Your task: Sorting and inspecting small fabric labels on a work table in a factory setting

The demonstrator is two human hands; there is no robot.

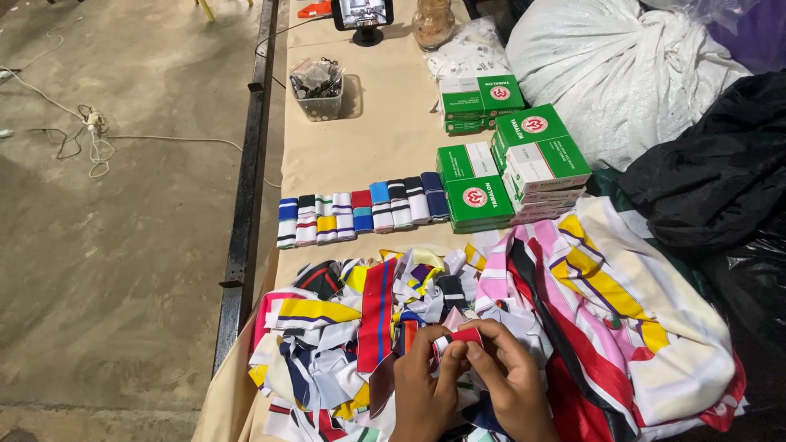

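Both hands meet low over the heap: the left hand (422, 393) and right hand (512, 389) pinch a small red and white fabric strip (458, 337) between closed fingertips, thumbs pressed on top. The strip looks light, limp and thin, likely best gripped at its folded ends so it does not uncurl. Directly under and around the fingers lies a loose pile of striped scraps (360, 327), which could snag. To their right spreads a striped cloth (622, 303). Beyond the fingers sit a row of folded bands (360, 213), then green boxes (524, 168).
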